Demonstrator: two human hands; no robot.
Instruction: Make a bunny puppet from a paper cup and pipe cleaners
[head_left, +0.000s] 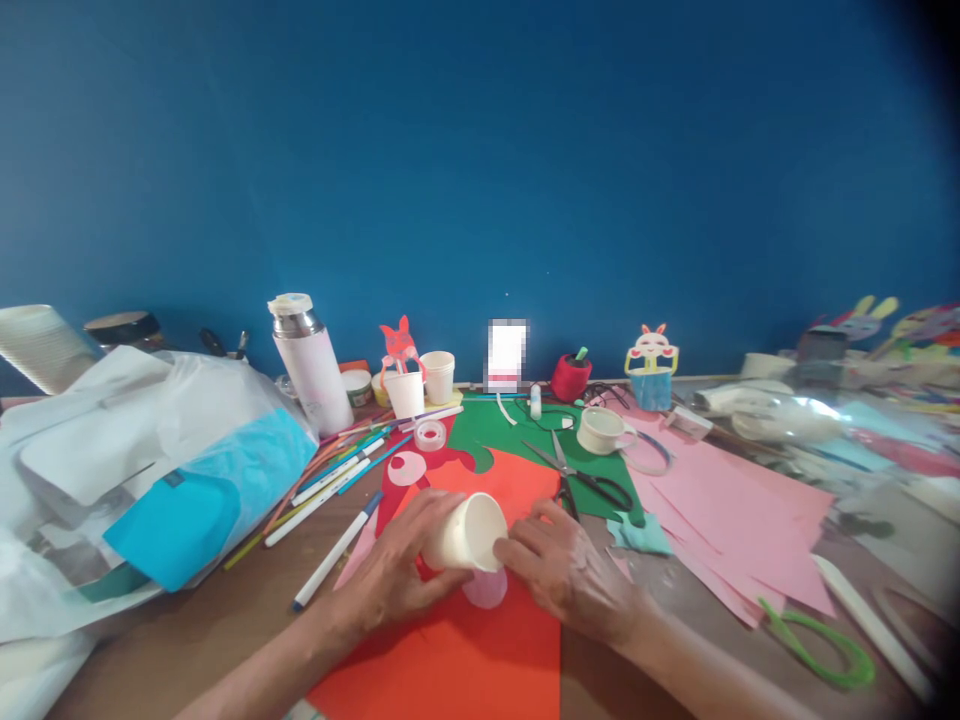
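Behind everything, a blue wall (480, 160). Against it, the back edge of a brown bench (195, 620), crowded with craft materials. Along the bench's left edge, a translucent plastic bag (75, 420). Toward the near edge, at the middle, an orange-red paper sheet (480, 660), directly beneath the work. Toward the right edge, overlapping pink paper sheets (720, 500); left of those, farther back, a green paper sheet (472, 425). Near the back edge, left of middle, a white vacuum flask (307, 365).

Over the orange-red sheet, the left hand (405, 555), half curled round the side of a white paper cup (465, 532), fingers across the upper wall, thumb along the lower. Opposite, the right hand (566, 570), fingers bent inward, tips at the cup's right rim; pinch or mere touch, not possible to tell. Cup tipped over, mouth toward the wearer and rightward.

Step in hand, as judged: steadying the cup with the left, handling its rim with the right. Needed for the next move, probably: firm left support, light right fingertips, no squeeze strong enough to crease the thin wall.

Beyond the right hand, black-handled scissors (570, 472), blades parted. Left of the left hand, a blue-ended white marker (337, 555), slanting across bare bench. Just below the cup's mouth, a pale pink paper disc (486, 590). Smallest, beyond the left hand, a tape roll (430, 445).
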